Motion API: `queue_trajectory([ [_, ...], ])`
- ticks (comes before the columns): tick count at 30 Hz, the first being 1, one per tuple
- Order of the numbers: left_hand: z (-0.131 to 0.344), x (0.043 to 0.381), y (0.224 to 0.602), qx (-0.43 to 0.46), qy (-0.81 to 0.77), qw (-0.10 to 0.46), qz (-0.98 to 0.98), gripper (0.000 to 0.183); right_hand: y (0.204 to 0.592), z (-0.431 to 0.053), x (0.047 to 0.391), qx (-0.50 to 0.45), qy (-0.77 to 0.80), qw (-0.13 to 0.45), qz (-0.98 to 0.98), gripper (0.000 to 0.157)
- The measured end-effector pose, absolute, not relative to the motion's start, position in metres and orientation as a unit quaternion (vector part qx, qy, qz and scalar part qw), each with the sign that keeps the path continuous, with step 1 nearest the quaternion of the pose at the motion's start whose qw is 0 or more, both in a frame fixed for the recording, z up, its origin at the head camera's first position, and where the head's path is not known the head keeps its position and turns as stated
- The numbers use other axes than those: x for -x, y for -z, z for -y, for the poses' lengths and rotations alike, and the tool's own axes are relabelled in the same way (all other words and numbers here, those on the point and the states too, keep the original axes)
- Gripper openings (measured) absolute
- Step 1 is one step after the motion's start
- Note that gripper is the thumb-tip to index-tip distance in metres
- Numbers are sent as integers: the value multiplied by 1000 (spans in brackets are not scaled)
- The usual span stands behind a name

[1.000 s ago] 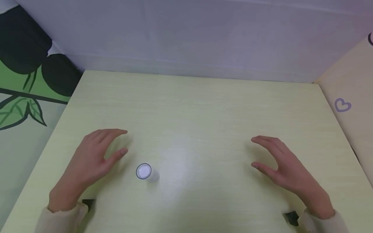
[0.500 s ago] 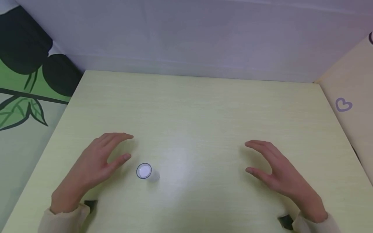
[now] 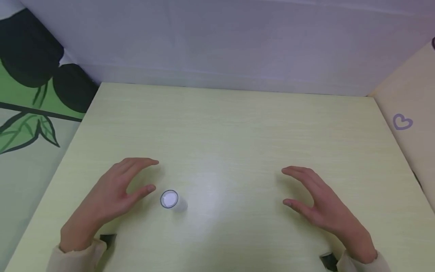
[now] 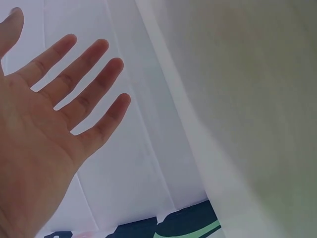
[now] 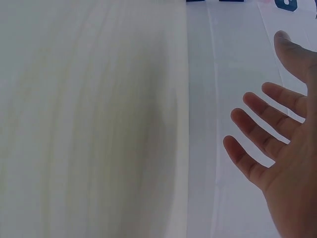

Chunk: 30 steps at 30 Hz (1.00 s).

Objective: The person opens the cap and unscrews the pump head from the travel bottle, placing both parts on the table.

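A small white cylinder with a dark ring round its top stands upright on the pale wooden table, left of the middle in the head view. Just left of it is my left hand, thumb and fingers spread apart, not touching it. My right hand hovers over the right side of the table with nothing in it. Both wrist views show the palms, the left hand and the right hand, with fingers spread. What the cylinder contains is unclear.
A pale cloth wall rises behind the table's far edge. At the left is a panel with green and black leaf drawings; at the right, a beige panel with a purple heart. Small dark pieces sit by each cuff.
Both hands have moved inward and slightly nearer the front edge, the left one coming closer to the white cylinder. The cylinder stays where it stood.
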<state>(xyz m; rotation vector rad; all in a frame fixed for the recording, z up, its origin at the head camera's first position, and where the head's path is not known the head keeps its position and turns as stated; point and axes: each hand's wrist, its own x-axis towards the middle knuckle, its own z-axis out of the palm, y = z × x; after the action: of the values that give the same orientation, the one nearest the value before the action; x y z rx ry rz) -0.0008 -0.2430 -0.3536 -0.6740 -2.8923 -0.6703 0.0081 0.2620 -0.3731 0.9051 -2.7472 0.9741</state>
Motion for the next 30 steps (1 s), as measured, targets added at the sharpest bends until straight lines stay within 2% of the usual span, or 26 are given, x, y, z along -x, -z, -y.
queue_trajectory([
  [17,236,-6,352,259,214,71,939,65,378,-243,-15,-300,-334,23,893,80],
  [30,229,-8,354,275,219,61,934,66,378,-229,-15,-316,-333,11,888,78],
])
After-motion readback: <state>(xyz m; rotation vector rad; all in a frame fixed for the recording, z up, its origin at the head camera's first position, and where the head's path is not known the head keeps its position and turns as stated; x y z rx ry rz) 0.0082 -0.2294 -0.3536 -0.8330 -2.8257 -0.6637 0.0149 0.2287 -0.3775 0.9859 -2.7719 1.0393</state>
